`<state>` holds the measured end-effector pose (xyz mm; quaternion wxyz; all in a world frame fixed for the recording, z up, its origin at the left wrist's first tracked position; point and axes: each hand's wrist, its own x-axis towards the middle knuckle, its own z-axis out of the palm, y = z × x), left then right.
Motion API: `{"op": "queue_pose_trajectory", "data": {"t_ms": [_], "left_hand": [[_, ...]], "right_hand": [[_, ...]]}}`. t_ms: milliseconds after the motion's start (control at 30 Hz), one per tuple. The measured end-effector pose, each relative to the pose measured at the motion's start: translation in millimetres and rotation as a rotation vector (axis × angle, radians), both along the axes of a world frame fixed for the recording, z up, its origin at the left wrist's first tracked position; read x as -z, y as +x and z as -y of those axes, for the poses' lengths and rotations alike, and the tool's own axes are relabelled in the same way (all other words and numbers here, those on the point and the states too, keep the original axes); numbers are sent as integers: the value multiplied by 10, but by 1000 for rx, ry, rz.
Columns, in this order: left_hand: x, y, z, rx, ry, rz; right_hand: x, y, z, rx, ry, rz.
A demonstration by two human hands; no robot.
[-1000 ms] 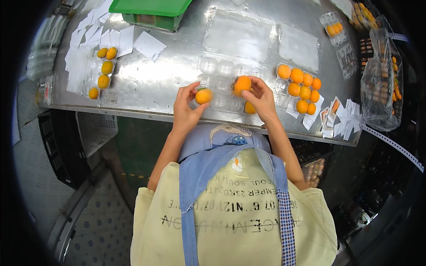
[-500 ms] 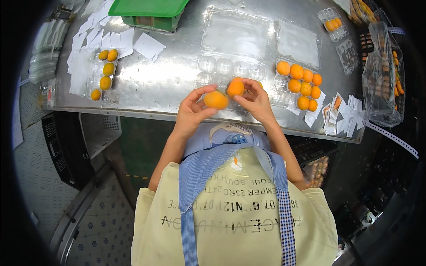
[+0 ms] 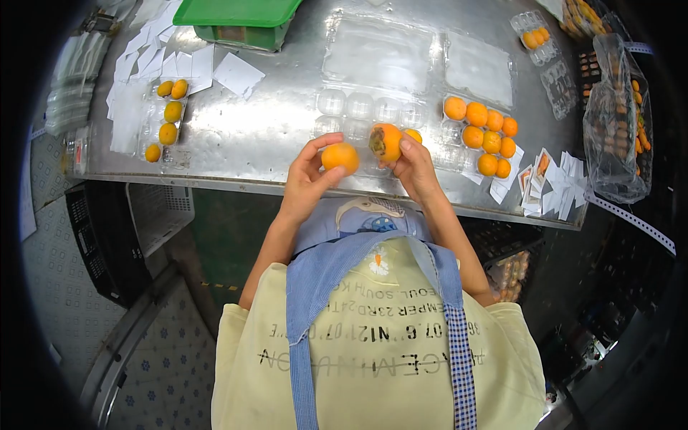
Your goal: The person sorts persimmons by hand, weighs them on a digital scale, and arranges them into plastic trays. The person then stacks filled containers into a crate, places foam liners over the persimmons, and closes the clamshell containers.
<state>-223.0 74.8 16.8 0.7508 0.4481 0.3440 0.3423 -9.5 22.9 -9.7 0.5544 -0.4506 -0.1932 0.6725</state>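
Note:
My left hand (image 3: 308, 173) is closed on a smooth orange persimmon (image 3: 340, 158). Close beside it, my right hand (image 3: 414, 170) grips another persimmon (image 3: 385, 142), whose brownish-green leafy cap faces left. Both fruits are held above the front part of a clear plastic tray (image 3: 359, 105) with round cups. Just behind my right fingers, one more orange fruit (image 3: 413, 135) shows in part. To the right, a second clear tray (image 3: 451, 133) holds several orange persimmons (image 3: 494, 142).
A steel table (image 3: 244, 136) spans the view. At left, a clear tray (image 3: 174, 152) holds several yellow-orange fruits beside white cards (image 3: 239, 74). A green-lidded box (image 3: 240, 14) stands at the back. More cards (image 3: 565, 188) lie front right, near a plastic-wrapped crate (image 3: 616, 125).
The persimmon in my right hand has been turned so its leafy cap shows. The left persimmon has shifted slightly left and up, still held.

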Motion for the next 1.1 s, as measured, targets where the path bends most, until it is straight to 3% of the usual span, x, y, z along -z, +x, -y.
{"op": "queue_pose_trajectory", "data": {"t_ms": [33,333,433,533,733,1100], "left_hand": [[16,16,7,3,74,-7],[-127,115,67,74,-177,245],[-144,86,66,103,-218,239],[-125,91,84,80,-98,105],[16,26,59,64,-133,220],[-51,75,38,-96,-278,160]], "right_hand": [[-8,-4,-2,-4,16,-13],[-85,-35,-25,-57,11,-126],[-43,-35,-6,-38,-16,-108],[1,-27,-3,-38,-28,-114],[50,-34,3,-41,-39,-106],[102,-55,25,-40,-71,-103]]}}
